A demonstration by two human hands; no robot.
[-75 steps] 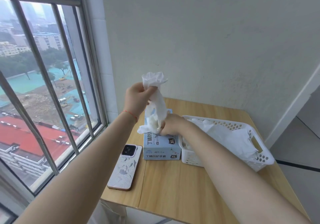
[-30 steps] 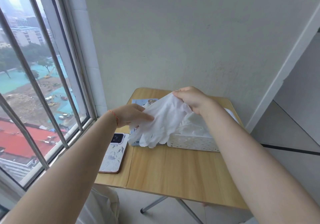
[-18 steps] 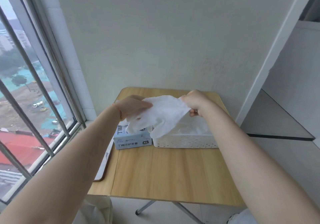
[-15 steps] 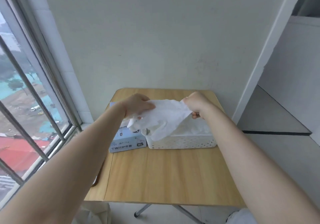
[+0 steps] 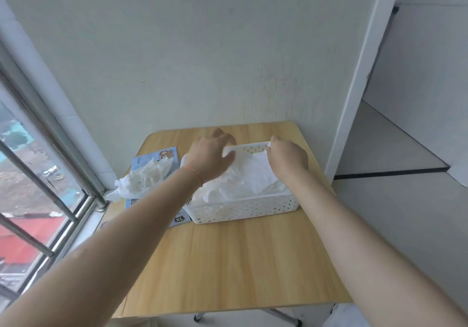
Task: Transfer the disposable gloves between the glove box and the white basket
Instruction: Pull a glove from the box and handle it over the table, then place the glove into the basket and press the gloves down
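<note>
A white glove is lying in the white basket as my left hand and right hand are pinching its far corners. Beside it, the glove box is sitting on the tabletop.

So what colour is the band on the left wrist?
Orange-red, a thin wrist band, seen in the head view.

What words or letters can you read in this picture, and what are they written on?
"XL": white letters on a dark label on the front of the glove box, near its lower corner beside the white basket.
Other print on the glove box's top and front: too blurred or hidden by an arm to read.
Nothing else shows any readable text.
</note>
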